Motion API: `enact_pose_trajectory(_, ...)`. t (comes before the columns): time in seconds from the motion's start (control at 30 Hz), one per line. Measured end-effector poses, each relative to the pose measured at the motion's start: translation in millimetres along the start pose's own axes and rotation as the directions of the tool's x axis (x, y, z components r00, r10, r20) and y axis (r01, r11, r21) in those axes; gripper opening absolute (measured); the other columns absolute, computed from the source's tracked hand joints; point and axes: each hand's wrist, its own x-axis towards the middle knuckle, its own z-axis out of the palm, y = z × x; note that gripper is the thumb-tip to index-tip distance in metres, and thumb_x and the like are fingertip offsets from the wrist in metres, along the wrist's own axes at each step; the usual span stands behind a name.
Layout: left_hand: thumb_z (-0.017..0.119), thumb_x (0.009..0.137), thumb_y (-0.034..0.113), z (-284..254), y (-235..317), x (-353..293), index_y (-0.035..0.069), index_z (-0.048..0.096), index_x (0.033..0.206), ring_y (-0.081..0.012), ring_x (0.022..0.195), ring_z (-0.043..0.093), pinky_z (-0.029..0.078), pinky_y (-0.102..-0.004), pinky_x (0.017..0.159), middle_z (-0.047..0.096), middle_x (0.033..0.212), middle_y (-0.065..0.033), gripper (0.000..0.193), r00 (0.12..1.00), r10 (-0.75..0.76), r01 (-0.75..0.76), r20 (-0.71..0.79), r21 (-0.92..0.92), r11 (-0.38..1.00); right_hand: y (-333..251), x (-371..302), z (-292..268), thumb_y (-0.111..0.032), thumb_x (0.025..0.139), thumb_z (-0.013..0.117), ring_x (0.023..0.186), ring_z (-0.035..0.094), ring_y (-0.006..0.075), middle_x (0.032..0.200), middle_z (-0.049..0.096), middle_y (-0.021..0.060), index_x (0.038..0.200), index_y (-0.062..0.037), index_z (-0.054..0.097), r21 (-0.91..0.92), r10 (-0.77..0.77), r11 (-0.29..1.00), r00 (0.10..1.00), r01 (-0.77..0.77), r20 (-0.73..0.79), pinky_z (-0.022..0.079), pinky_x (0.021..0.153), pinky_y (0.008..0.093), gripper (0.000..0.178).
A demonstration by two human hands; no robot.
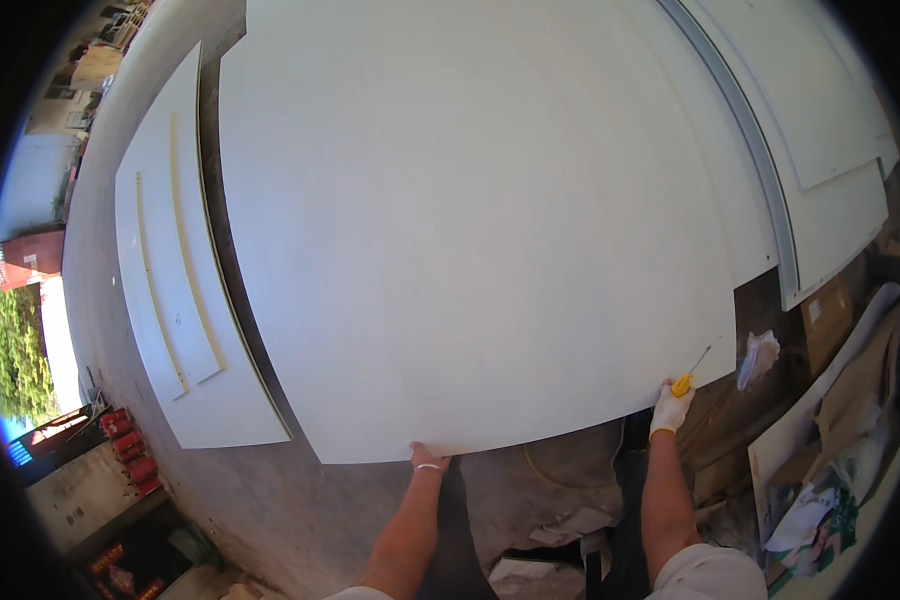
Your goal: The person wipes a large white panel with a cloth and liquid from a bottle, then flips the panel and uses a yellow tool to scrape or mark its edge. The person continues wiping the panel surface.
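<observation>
A large white panel [490,240] fills the middle of the head view. My left hand [430,457], bare with a white band at the wrist, is closed on the panel's near edge; the thumb lies on top and the other fingers are hidden below. Near the panel's right corner is my right hand [672,408], in a white glove. It is closed round a yellow-handled tool [682,385] with a thin metal shaft pointing up and right over the panel. Whether this hand also grips the edge, I cannot tell.
To the left lies a narrower white panel [155,330] carrying two yellowish strips. More white panels [830,220] and a long grey metal strip [745,110] are at the right. Cardboard [828,310], a plastic bag [758,358] and wrapping [815,520] lie at the lower right.
</observation>
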Motion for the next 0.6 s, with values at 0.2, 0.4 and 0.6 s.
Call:
enact_pose_trajectory(0.2,0.027,0.111,0.061,26,-1,-5,0.014,0.038,0.163,-0.0377,0.154,0.038,0.032,-0.0614,0.125,0.041,0.169,-0.0087,0.071,0.996,0.011,-0.02,-0.088,-0.1,0.995,-18,29,8,-0.03,0.093,0.08,0.114,0.07,0.0391,0.12,0.072,0.0193,0.133,-0.0048,0.056,-0.005,0.003,1.0,1.0,-0.003,0.013,0.052,0.1,0.0477,0.054)
enact_pose_trajectory(0.4,0.045,0.11,0.058,47,-1,-7,0.012,0.039,0.161,-0.038,0.152,0.041,0.037,-0.0615,0.122,0.045,0.163,-0.011,0.069,0.991,0.116,-0.121,-0.068,-0.068,0.99,-65,30,13,-0.029,0.09,0.079,0.113,0.07,0.0387,0.118,0.072,0.0191,0.135,-0.0052,0.054,0.033,-0.098,0.995,0.994,0.097,0.049,0.052,0.1,0.0479,0.057)
enact_pose_trajectory(0.6,0.053,0.109,0.057,57,-21,-8,0.008,0.039,0.16,-0.0384,0.151,0.041,0.036,-0.0616,0.123,0.045,0.162,-0.0138,0.072,0.991,0.097,-0.089,0.095,-0.086,0.992,-89,-32,-50,-0.021,0.092,0.069,0.107,0.07,0.0478,0.113,0.073,0.0228,0.131,-0.0174,0.053,-0.357,-0.162,0.895,0.94,0.268,0.301,0.054,0.091,0.0572,0.043)
